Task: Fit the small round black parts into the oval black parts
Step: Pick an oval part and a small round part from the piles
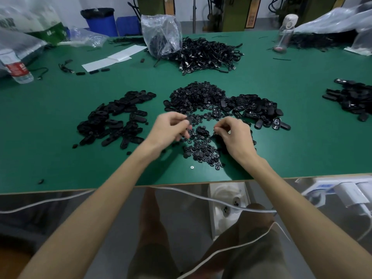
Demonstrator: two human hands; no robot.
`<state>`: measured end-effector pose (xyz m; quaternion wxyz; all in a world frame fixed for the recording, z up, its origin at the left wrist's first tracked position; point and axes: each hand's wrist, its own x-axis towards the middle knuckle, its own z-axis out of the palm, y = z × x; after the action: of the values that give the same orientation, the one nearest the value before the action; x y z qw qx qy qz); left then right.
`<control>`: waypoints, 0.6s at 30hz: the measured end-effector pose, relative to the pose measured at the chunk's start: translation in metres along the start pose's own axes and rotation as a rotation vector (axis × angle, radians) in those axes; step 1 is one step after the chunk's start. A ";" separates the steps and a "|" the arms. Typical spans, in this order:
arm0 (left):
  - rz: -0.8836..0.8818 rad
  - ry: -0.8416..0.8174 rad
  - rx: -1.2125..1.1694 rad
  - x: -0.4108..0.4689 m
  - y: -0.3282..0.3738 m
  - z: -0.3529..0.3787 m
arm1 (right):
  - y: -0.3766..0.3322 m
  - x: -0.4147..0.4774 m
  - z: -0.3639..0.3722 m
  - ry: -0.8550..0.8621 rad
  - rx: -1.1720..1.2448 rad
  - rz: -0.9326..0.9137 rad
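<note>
L hand [173,127] curls round an oval black part [189,120], held just above the desk [60,164]. R hand [231,135] has thumb + forefinger tips together, pinching a tiny dark piece, prob. a small round black part [215,129], though it's blurred. The hands are apart and the parts aren't touching yet.

Step in hand, my read: seat the round part in the oval. To do it well, turn the oval recess-up, hold it steady in L, lay the round part flat over the hole and press straight w/ thumb, no tilt.

Stock: round scatter [203,152] near, under the hands; round heap [197,95] far-centre; oval heap [257,110] right; second oval heap [112,121] left, fitted or not can't tell.

Containers: clear plastic bag [161,35] far centre holds dark cable-like stuff, beside a loose cable pile [207,55]. Blue bin [101,24] w/ black liner far left, contents hidden.
</note>
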<state>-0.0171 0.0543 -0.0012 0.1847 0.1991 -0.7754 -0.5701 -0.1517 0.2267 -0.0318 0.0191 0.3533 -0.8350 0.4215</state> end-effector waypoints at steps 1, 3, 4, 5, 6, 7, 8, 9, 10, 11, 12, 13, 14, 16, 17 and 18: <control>0.000 -0.016 -0.062 -0.003 -0.001 0.011 | 0.001 0.000 -0.001 0.006 0.013 0.006; -0.011 -0.009 -0.163 -0.007 -0.004 0.028 | 0.002 0.000 -0.003 -0.004 0.068 0.022; -0.020 0.003 -0.201 -0.007 -0.005 0.033 | 0.003 0.000 -0.004 -0.009 0.119 0.033; -0.028 0.014 -0.228 -0.007 -0.005 0.038 | 0.003 0.000 -0.006 -0.009 0.182 0.048; -0.031 0.018 -0.245 -0.006 -0.004 0.041 | 0.004 0.001 -0.008 -0.003 0.259 0.068; -0.028 0.014 -0.254 -0.006 -0.002 0.044 | 0.005 0.002 -0.010 0.008 0.345 0.094; -0.020 0.007 -0.259 -0.006 -0.001 0.046 | 0.006 0.002 -0.011 0.023 0.429 0.124; -0.015 -0.002 -0.260 -0.005 0.001 0.047 | 0.007 0.003 -0.013 0.039 0.498 0.152; -0.016 -0.011 -0.258 -0.004 0.003 0.048 | 0.008 0.003 -0.014 0.052 0.554 0.176; -0.021 -0.021 -0.251 -0.003 0.005 0.049 | 0.010 0.003 -0.015 0.059 0.603 0.196; -0.029 -0.034 -0.245 -0.002 0.007 0.050 | 0.011 0.003 -0.016 0.063 0.646 0.210; -0.038 -0.045 -0.243 -0.001 0.007 0.052 | 0.012 0.002 -0.017 0.064 0.679 0.217; -0.045 -0.053 -0.248 -0.001 0.007 0.054 | 0.013 0.002 -0.018 0.063 0.706 0.217; -0.053 -0.060 -0.254 -0.001 0.005 0.058 | 0.015 0.001 -0.019 0.055 0.746 0.206; -0.050 -0.061 -0.248 -0.001 0.003 0.060 | 0.015 0.001 -0.019 0.048 0.761 0.197; -0.044 -0.060 -0.240 -0.001 0.002 0.061 | 0.016 0.000 -0.019 0.041 0.774 0.187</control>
<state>-0.0478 0.1050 -0.0164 0.1714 0.1751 -0.7022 -0.6684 -0.1665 0.2461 -0.0306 -0.1371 0.2484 -0.6424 0.7119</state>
